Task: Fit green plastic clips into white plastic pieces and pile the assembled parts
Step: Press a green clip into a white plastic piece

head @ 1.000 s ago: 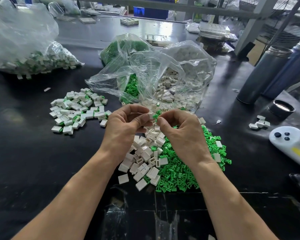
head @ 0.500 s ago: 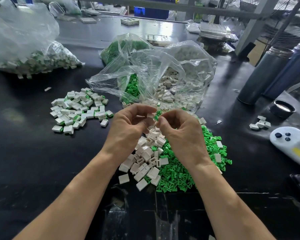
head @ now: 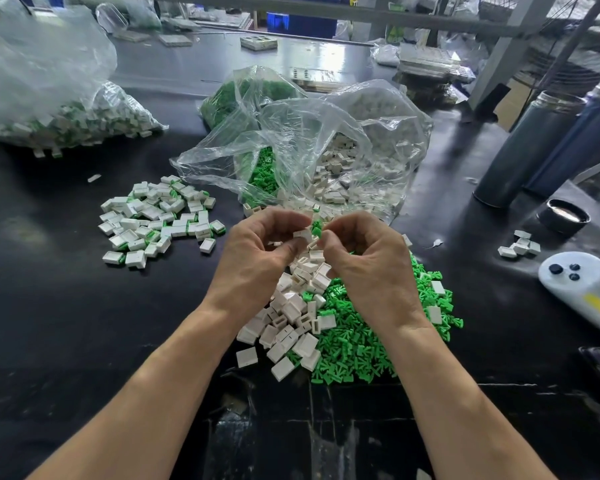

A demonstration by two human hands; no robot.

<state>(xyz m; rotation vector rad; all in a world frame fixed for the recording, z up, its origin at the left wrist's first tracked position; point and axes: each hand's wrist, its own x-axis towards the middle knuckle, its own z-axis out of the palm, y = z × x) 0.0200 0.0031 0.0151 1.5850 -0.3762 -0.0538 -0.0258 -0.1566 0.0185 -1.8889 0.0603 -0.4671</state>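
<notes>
Green clip (head: 316, 229) is pinched in the right hand (head: 371, 268), touching the white piece (head: 302, 234) gripped by the left hand (head: 257, 258), both held above the loose white pieces (head: 291, 317) and loose green clips (head: 361, 344) on the dark surface (head: 66, 323). Assembled parts (head: 156, 220) lie heaped at ten o'clock from the hands, with clear bags (head: 326, 143) at twelve o'clock.

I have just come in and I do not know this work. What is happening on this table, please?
A person is putting small plastic parts together by hand. The left hand pinches a white piece and the right hand pinches a green clip, held close together above the loose white pieces and green clips. The clip is not yet pushed in. Finished parts lie in a pile to the left.
</notes>
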